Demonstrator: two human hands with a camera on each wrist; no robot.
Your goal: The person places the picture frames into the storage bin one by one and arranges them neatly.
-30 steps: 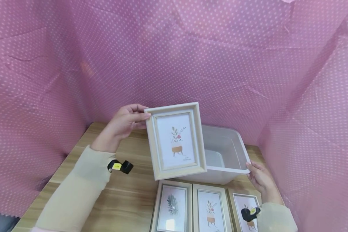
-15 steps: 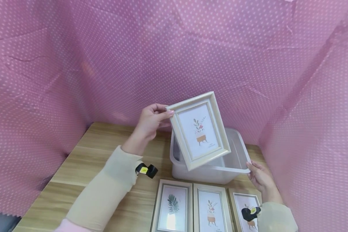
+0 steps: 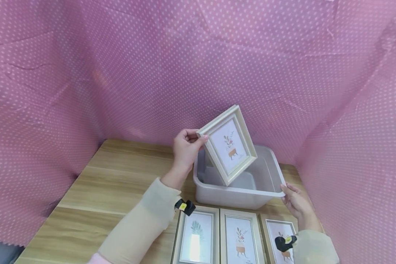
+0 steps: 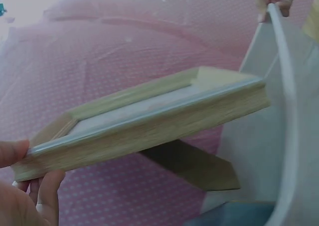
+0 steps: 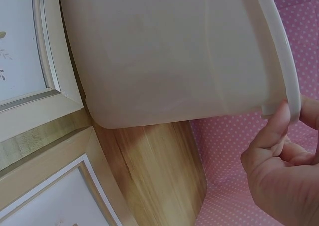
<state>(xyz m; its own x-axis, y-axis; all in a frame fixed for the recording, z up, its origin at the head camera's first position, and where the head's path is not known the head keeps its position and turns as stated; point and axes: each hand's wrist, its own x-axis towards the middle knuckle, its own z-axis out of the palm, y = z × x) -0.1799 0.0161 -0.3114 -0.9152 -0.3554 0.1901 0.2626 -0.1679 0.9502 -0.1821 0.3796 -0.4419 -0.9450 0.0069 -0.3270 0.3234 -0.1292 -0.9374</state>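
Note:
My left hand [image 3: 186,146] pinches the upper left corner of a cream picture frame [image 3: 228,144] with a potted-plant print. The frame hangs tilted, its lower corner dipping inside a white plastic bin [image 3: 270,194]. In the left wrist view the frame [image 4: 144,121] shows edge-on with its brown back stand sticking out, and my left hand [image 4: 25,186] grips its end. My right hand [image 3: 295,200] holds the bin's near right rim corner; in the right wrist view its fingers [image 5: 276,131] curl against the rim of the bin [image 5: 169,56].
Three more framed prints [image 3: 239,238] lie side by side on the wooden table [image 3: 118,176] in front of the bin. Pink dotted cloth [image 3: 184,55] walls in the back and both sides. Bare tabletop lies to the left.
My left hand has carried the frame rightward and down from beside the bin until its lower corner dips into it, tilting it more. The right hand has stayed on the bin's rim.

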